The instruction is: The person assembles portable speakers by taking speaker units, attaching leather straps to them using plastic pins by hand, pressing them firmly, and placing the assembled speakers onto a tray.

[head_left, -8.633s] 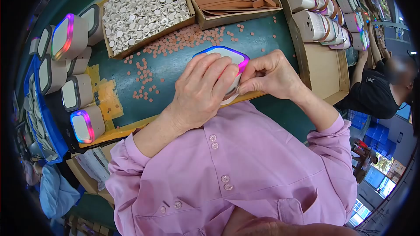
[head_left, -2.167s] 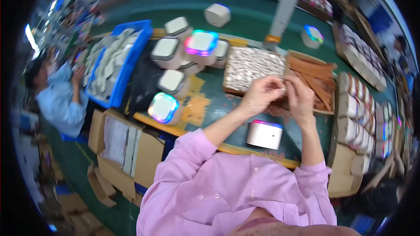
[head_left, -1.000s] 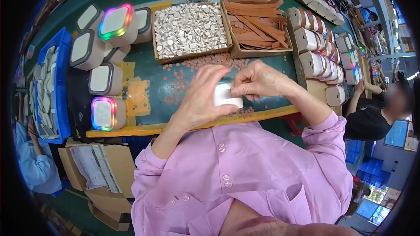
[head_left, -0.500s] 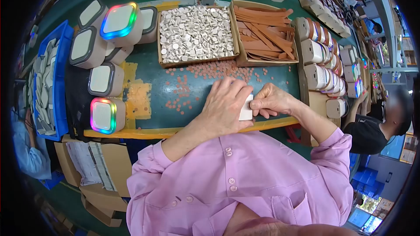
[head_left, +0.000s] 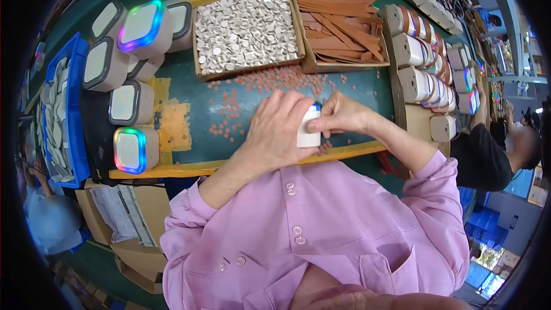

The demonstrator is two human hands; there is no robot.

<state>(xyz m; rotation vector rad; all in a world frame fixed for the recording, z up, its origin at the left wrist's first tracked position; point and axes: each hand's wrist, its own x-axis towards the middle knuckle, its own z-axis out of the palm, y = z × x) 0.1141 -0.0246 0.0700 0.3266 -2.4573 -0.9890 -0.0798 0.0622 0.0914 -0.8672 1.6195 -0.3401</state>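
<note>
My left hand (head_left: pixel 276 119) is closed around a flat white piece (head_left: pixel 309 129) with rounded corners, its fingers covering the left side. My right hand (head_left: pixel 340 116) pinches the same piece at its right edge, between thumb and bent fingers. A bit of blue shows at its top; its exact kind and far side are hidden. Both hands are over the front part of the green table (head_left: pixel 218 158). Many small reddish-brown discs (head_left: pixel 270 80) lie scattered beyond and around them. Farther back stand a carton of silvery-white round pieces (head_left: pixel 247 34) and a carton of brown straps (head_left: pixel 338 28).
Box-shaped devices with pale fronts stand at left, some with glowing rims (head_left: pixel 131 149). Beyond them is a blue bin (head_left: pixel 77 109) of pale plates. Strapped white devices (head_left: pixel 410 51) line the right side, with a co-worker in a dark sleeve (head_left: pixel 488 158) beside them. Yellow tape (head_left: pixel 172 171) edges the table.
The white piece and both hands have shifted slightly left and up in view. The piece now looks turned, with blue showing at its top. The whole view has shifted a little.
</note>
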